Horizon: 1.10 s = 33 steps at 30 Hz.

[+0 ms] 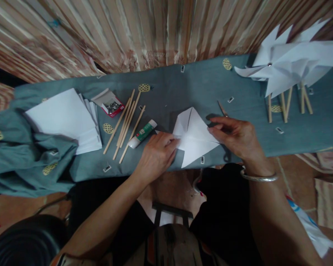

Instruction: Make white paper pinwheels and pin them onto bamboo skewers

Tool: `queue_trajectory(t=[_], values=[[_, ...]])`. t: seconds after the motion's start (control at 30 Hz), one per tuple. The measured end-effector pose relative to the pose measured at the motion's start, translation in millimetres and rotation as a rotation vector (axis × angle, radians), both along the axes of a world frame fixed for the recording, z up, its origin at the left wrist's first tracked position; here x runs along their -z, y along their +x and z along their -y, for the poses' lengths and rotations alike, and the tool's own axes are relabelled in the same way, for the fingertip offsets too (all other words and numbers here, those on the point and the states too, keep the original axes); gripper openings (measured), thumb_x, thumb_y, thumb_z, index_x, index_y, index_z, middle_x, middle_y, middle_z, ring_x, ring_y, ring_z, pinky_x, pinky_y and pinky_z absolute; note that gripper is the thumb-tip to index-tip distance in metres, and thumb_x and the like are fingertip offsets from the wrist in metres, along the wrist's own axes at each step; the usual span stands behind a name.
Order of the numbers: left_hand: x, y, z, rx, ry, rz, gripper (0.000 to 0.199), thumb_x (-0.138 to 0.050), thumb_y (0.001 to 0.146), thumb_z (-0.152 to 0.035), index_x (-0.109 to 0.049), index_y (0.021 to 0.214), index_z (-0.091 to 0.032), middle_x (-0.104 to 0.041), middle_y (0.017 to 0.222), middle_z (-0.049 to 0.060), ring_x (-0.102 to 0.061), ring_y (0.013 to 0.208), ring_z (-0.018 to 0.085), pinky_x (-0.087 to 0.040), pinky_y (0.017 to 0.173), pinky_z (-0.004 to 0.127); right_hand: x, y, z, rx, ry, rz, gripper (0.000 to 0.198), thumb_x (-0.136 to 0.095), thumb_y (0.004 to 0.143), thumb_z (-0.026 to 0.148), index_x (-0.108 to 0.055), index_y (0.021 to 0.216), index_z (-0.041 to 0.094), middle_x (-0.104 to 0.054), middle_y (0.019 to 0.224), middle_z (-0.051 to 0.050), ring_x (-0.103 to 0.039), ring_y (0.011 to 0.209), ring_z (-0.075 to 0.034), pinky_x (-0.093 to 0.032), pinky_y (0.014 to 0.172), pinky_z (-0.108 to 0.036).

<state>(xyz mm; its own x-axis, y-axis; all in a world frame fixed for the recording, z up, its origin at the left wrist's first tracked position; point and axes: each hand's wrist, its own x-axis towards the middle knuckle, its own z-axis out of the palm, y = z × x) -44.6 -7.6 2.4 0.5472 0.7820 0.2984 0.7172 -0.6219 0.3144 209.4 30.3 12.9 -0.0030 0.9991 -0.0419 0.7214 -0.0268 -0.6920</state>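
A partly folded, cut sheet of white paper (197, 142) lies near the front edge of the cloth-covered table, with pointed flaps. My left hand (158, 151) grips its left side between thumb and fingers. At its right edge my right hand (235, 136), with a silver bracelet on the wrist, has thumb and fingers curled in on the paper. Partly hidden beneath that hand is a pair of scissors (222, 109). Just left of the paper, a green and white glue stick (143, 133) rests across the end of a wooden stick.
Several wooden sticks (124, 123) lie beside an open red box of metal pins (112, 107). Stacked white paper sheets (62, 120) sit at the left on the bunched tablecloth (30, 155). Finished white paper pinwheels (285, 62) on sticks lie at the right. A curtain (161, 33) hangs behind.
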Motion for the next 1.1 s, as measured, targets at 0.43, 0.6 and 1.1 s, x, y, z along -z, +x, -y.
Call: queue_trajectory(t=[0.43, 0.6, 1.1], values=[[0.2, 11.9, 1.7, 0.044, 0.105, 0.120, 0.021, -0.054, 0.093, -0.021, -0.059, 0.113, -0.015, -0.065, 0.106, 0.010, -0.059, 0.092, 0.022, -0.048, 0.077, 0.037, 7.4, -1.0, 33.8, 0.278, 0.017, -0.155, 0.035, -0.072, 0.075, 0.039, -0.071, 0.105, 0.020, -0.073, 0.075, -0.002, -0.069, 0.067, -0.018, -0.055, 0.067, -0.034], [5.0, 23.4, 11.6, 0.132, 0.028, 0.096, 0.026, -0.058, 0.092, -0.030, -0.058, 0.112, -0.014, -0.066, 0.110, 0.011, -0.059, 0.097, 0.024, -0.047, 0.079, 0.038, 10.6, -10.5, 49.5, 0.307, -0.041, -0.248, 0.033, -0.072, 0.075, 0.039, -0.070, 0.102, 0.020, -0.074, 0.075, -0.002, -0.068, 0.063, -0.017, -0.055, 0.061, -0.030], [6.9, 29.2, 14.1, 0.147, -0.013, -0.022, 0.016, -0.055, 0.094, -0.027, -0.063, 0.099, -0.015, -0.066, 0.098, 0.008, -0.058, 0.090, 0.021, -0.045, 0.077, 0.034, -1.6, -14.6, 60.1, 0.157, 0.080, 0.178, 0.027, -0.064, 0.083, 0.040, -0.071, 0.102, 0.022, -0.076, 0.077, -0.004, -0.072, 0.070, -0.024, -0.053, 0.066, -0.034]])
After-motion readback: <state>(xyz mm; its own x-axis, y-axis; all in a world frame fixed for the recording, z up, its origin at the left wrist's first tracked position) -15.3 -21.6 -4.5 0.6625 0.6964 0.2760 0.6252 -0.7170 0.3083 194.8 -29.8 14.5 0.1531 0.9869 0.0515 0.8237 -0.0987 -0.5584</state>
